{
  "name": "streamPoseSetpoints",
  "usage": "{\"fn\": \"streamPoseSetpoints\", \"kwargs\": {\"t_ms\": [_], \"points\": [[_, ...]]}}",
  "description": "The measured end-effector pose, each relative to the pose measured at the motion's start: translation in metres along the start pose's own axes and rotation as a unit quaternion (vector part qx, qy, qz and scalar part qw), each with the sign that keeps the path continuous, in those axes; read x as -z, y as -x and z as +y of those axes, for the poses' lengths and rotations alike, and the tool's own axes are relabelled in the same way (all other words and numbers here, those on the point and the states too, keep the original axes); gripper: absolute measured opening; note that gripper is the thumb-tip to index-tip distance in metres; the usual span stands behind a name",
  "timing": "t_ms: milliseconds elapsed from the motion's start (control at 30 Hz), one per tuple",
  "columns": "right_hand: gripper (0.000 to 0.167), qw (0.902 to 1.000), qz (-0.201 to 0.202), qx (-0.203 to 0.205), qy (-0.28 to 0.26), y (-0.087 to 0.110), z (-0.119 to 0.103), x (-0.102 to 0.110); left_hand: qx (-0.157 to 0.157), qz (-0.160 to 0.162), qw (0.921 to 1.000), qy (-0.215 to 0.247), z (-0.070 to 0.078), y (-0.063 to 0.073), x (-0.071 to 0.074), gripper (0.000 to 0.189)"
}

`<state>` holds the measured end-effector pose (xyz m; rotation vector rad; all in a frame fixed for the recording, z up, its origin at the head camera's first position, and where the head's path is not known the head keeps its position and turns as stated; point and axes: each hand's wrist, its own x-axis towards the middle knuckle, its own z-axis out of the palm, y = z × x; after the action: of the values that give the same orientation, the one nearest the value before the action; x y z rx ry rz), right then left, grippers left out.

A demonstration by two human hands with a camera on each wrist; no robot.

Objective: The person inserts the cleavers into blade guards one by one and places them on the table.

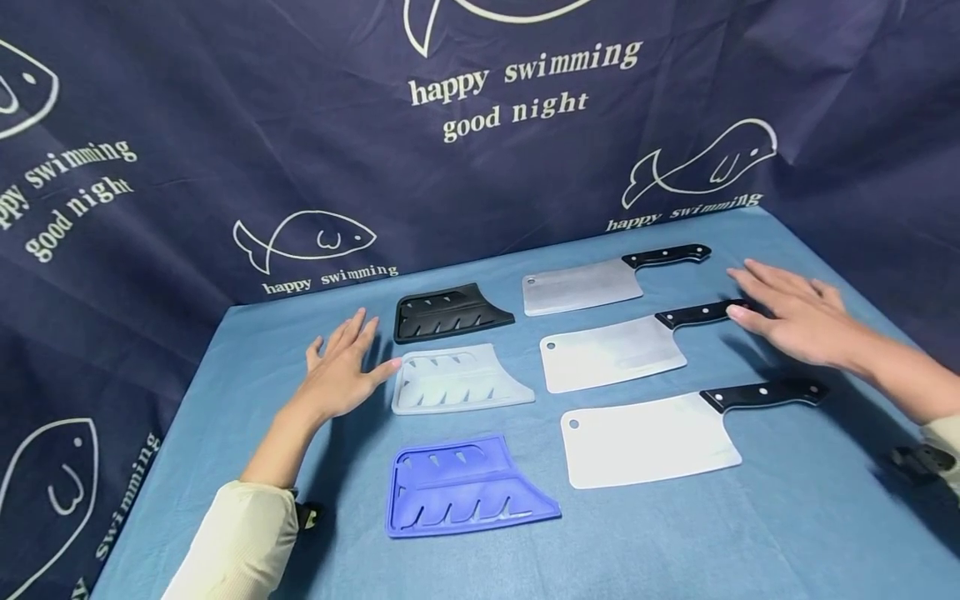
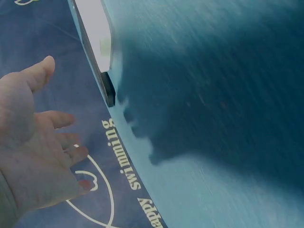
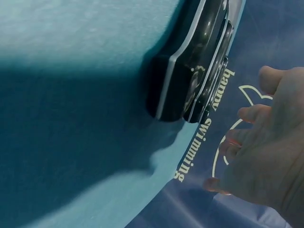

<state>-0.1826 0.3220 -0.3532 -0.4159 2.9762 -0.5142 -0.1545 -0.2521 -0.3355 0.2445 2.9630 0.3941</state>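
Three cleavers with black handles lie in a column on the blue cloth: a far cleaver [image 1: 581, 286], a middle cleaver [image 1: 611, 356] and a near cleaver [image 1: 648, 442]. To their left lie three blade covers: a black cover [image 1: 450, 314], a clear white cover [image 1: 461, 382] and a blue cover [image 1: 468, 487]. My left hand [image 1: 341, 371] is held with fingers spread beside the white cover, its thumb overlapping that cover's left edge in the head view. My right hand [image 1: 795, 312] hovers with fingers extended by the middle cleaver's handle, overlapping its end. Neither hand holds anything.
A blue cloth [image 1: 315, 550] covers the table. Behind and at the sides hangs a dark navy curtain [image 1: 300, 125] printed with fish and lettering. A dark strap device [image 1: 922, 460] sits at the right wrist.
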Motion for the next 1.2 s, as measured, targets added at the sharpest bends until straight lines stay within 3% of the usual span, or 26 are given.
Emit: {"fn": "streamPoseSetpoints", "kwargs": {"t_ms": [133,467,700,967,1200], "points": [[0.069,1.0,0.0,0.007,0.007,-0.01,-0.005,0.0,-0.001,0.004,1.0,0.001,0.006,-0.008,-0.002,0.081],[0.072,0.9995,-0.008,0.016,0.026,-0.034,-0.012,0.009,-0.007,0.078,0.9968,0.01,0.013,-0.027,-0.004,0.075],[0.075,0.9995,-0.015,0.012,0.024,-0.05,-0.017,0.011,-0.012,0.092,0.9956,0.011,0.016,-0.036,-0.006,0.072],[0.072,0.9995,-0.011,0.015,0.024,-0.07,-0.023,0.007,-0.053,0.131,0.9894,0.033,0.012,-0.052,-0.013,0.067],[0.068,0.9996,0.0,0.023,0.019,-0.088,-0.024,0.012,-0.097,0.197,0.9746,0.046,0.008,-0.068,-0.018,0.058]]}}
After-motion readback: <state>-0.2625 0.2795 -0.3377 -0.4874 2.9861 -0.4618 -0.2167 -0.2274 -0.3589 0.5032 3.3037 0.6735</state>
